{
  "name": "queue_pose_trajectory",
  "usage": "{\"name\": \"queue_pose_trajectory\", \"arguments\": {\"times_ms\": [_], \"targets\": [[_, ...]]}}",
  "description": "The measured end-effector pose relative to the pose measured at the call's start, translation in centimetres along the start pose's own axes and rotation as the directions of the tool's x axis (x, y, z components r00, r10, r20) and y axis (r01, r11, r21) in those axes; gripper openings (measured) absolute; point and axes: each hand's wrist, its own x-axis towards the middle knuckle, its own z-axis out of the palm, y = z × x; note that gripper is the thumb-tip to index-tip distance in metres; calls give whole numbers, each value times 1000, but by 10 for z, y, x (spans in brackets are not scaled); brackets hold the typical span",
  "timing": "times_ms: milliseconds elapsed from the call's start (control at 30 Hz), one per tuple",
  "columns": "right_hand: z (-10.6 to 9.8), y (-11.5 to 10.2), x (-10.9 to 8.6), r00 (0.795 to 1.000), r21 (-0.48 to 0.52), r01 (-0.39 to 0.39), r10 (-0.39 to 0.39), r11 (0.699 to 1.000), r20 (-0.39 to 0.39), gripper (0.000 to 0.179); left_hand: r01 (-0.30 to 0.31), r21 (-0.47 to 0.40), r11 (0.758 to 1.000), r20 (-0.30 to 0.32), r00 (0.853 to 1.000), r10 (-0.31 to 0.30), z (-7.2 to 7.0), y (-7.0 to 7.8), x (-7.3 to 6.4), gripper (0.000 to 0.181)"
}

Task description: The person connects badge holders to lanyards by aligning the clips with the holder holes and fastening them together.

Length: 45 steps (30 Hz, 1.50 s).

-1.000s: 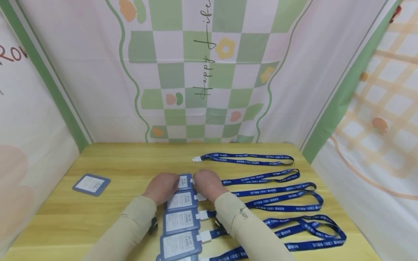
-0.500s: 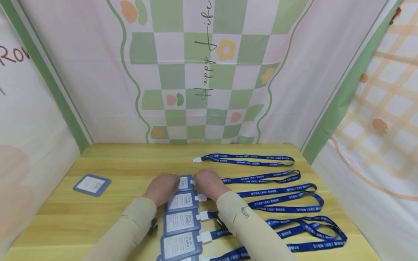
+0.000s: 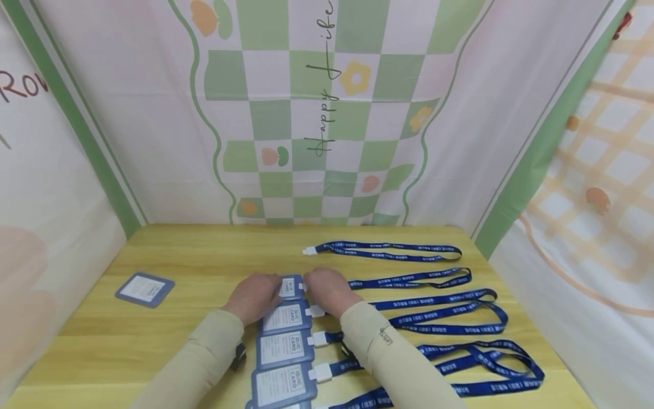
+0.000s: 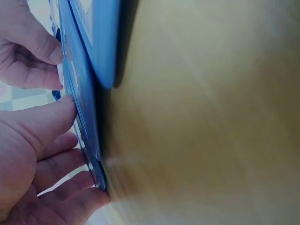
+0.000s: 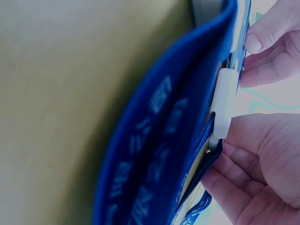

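In the head view my left hand (image 3: pixel 255 296) holds the left side of the farthest blue-framed badge holder (image 3: pixel 292 288) in a column. My right hand (image 3: pixel 329 291) is at that holder's right edge, fingers curled around the clip end of a blue lanyard (image 3: pixel 409 279); the hand hides most of that end. From the left wrist, the left thumb lies along a holder edge (image 4: pixel 84 108), with fingers behind it. In the right wrist view a white clip (image 5: pixel 224 103) sits right at the right hand's fingertips. Nearer holders (image 3: pixel 285 347) overlap, each labelled "ID/IC CARD".
A single badge holder (image 3: pixel 145 289) lies at the left of the wooden table (image 3: pixel 204 247). One lanyard (image 3: pixel 388 250) with a white clip (image 3: pixel 309 250) is stretched out at the back. Several other lanyards (image 3: pixel 449 318) run rightward, partly under the right forearm.
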Motion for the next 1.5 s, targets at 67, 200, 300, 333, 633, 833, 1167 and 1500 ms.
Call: {"name": "queue_pose_trajectory", "arguments": {"times_ms": [67, 200, 300, 333, 633, 833, 1167, 1500], "targets": [[1, 0, -1, 1000, 4, 1, -1, 1000, -5, 8, -7, 6, 1000, -4, 1000, 7, 0, 0, 0, 23], [2, 1, -1, 1000, 12, -1, 1, 1000, -11, 8, -11, 15, 1000, -12, 1000, 12, 1, 0, -1, 20], [2, 2, -2, 1000, 15, 0, 0, 1000, -11, 9, -12, 17, 1000, -15, 1000, 12, 2, 0, -1, 16], [2, 2, -2, 1000, 13, 1, -1, 1000, -10, 9, -13, 18, 1000, -16, 1000, 13, 2, 0, -1, 15], [3, 3, -5, 1000, 10, 18, -18, 1000, -22, 8, -9, 11, 1000, -8, 1000, 9, 5, 0, -1, 15], [4, 4, -6, 999, 13, 30, -30, 999, -37, 9, 15, 5, 1000, 7, 1000, -15, 4, 1, -2, 21], [4, 7, -6, 1000, 59, 1, 1, 998, -24, 15, 5, 28, 1000, -10, 1000, -5, 6, 0, 0, 13], [5, 8, -8, 1000, 92, -6, 9, 996, -27, 23, 19, 9, 1000, -6, 1000, -19, 4, 4, -2, 16]]}}
